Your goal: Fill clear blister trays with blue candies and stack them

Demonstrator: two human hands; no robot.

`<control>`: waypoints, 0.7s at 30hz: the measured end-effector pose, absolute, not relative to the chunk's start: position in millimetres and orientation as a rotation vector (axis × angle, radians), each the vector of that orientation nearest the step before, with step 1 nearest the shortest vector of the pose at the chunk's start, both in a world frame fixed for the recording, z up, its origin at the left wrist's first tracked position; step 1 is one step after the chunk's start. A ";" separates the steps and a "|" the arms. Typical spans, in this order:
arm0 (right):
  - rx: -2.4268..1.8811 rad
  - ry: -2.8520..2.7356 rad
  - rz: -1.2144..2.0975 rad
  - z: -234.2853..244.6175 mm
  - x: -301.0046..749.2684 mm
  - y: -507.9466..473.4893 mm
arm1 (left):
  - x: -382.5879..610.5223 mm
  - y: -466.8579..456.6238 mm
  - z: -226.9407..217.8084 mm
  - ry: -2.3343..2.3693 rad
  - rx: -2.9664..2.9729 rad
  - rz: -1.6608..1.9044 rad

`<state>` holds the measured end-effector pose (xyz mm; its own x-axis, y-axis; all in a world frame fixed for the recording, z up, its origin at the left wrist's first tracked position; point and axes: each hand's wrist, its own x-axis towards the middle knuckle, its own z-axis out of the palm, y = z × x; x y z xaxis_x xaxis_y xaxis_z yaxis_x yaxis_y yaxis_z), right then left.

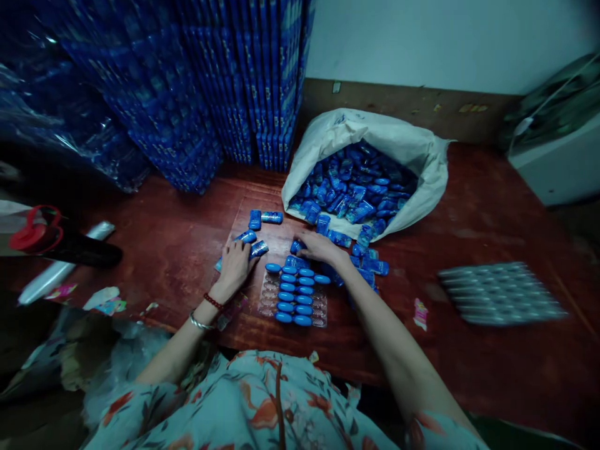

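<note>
My left hand (235,267) lies over a few small blue wrapped packets (259,249), its fingers apart and touching them. My right hand (324,249) reaches leftward and has its fingertips closed around another blue packet (296,247). Between the hands sits a clear plastic blister tray (319,301). Glossy blue oval pieces (302,309) fill its two middle columns, while the outer pockets show mostly bare plastic. One oval piece (322,279) sits at the upper right of the tray. Loose blue packets lie just above the tray and partly under my right forearm.
A white woven sack (422,212) spills blue packets onto the red-brown table (187,275). Tall stacks of blue packs (262,94) stand at the back left. A stack of clear trays (504,294) is on the right. A black bottle with a red lid (89,249) lies left.
</note>
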<state>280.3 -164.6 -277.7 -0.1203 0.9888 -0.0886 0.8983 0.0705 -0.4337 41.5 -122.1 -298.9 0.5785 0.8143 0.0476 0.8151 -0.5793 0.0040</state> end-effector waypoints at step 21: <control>-1.664 -0.575 0.698 -316.3 266.0 -344.9 | -6.7 -181.6 -284.0 -1.676 -3.229 -0.982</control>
